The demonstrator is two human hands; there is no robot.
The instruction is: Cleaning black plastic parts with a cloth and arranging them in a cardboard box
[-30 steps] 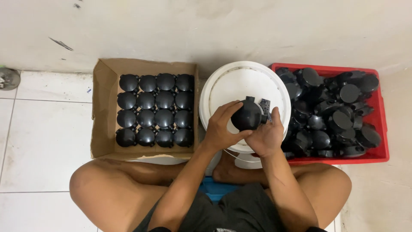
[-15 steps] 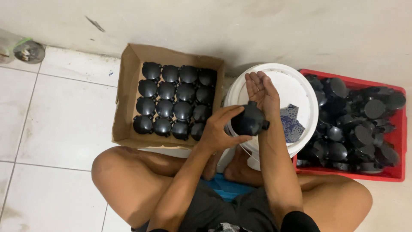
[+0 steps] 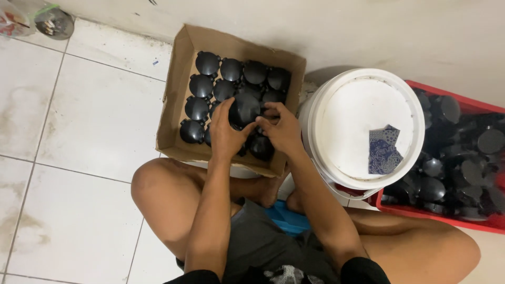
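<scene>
A brown cardboard box (image 3: 176, 89) on the floor holds rows of round black plastic parts. Both hands are inside it over one black round part (image 3: 245, 109). My left hand (image 3: 226, 131) grips that part from the left and below. My right hand (image 3: 281, 129) holds its right side with the fingers curled around it. The part sits on top of the other black parts in the box's near middle.
A white lidded bucket (image 3: 336, 89) stands right of the box, with a folded blue patterned cloth (image 3: 383, 150) on its lid. A red crate (image 3: 463, 158) of loose black parts is at far right. My bare legs are crossed below. A small container (image 3: 52, 21) sits top left.
Both hands carried the black part from above the white bucket leftward into the cardboard box. The blue cloth now lies uncovered on the lid. The camera has turned left.
</scene>
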